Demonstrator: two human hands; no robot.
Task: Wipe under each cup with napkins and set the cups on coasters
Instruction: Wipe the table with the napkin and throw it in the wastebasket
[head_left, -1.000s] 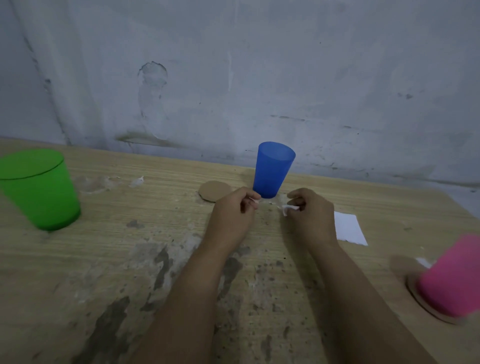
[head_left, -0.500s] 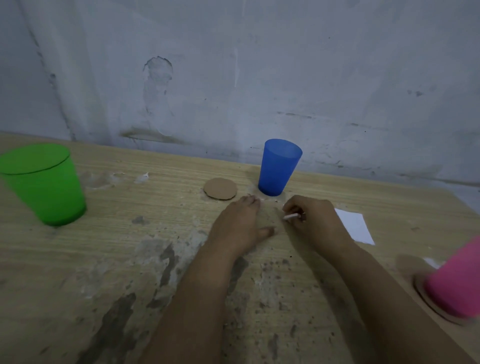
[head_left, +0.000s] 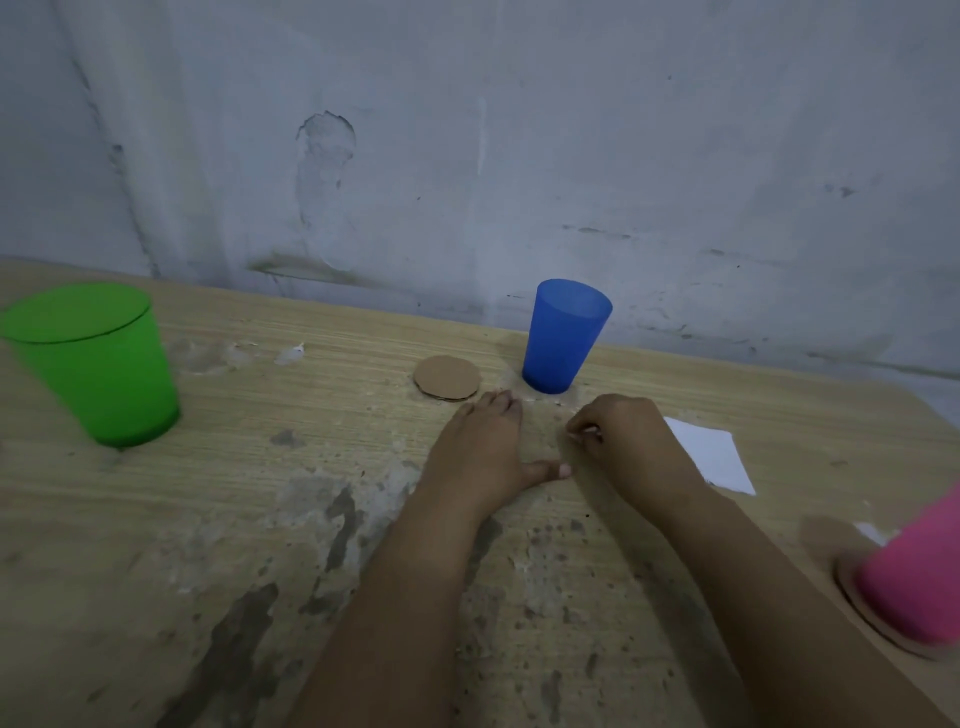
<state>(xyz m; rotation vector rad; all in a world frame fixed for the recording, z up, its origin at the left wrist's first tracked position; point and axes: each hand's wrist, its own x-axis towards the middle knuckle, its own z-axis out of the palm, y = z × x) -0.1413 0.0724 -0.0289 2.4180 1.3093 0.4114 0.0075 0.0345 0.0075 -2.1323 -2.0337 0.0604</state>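
Head view, looking down at a worn wooden desk (head_left: 156, 519) against a scuffed grey wall (head_left: 519, 130).

Left hand (head_left: 483, 457) lies flat on the desk near the middle of the frame, fingers straight and together, thumb stuck out to the right. It holds nothing, and its fingertips sit just below the loose coaster (head_left: 447, 378) and the blue cup (head_left: 565, 338).

Right hand (head_left: 628, 441) is right beside it, a bit to the right, fingers curled in. Its grip is pinched on a tiny white scrap (head_left: 582, 432) that looks like a bit of napkin, but it's too small to say for sure.

Blue cup stands upside down on the bare desk, centre of the frame near the wall. The round cardboard coaster lies just to its left, close but not under it.

Green cup (head_left: 98, 364) is at the left edge, also mouth-down on the desk, well apart from the hands. It's a bit blurred.

Pink cup (head_left: 919, 577) is at the lower right edge, blurry, sitting on a second brown coaster (head_left: 852, 592) that peeks out on its left side.

A flat white napkin (head_left: 711, 457) lies on the desk just right of the right hand, partly tucked behind the wrist. Another small white bit (head_left: 883, 532) shows near the pink cup.
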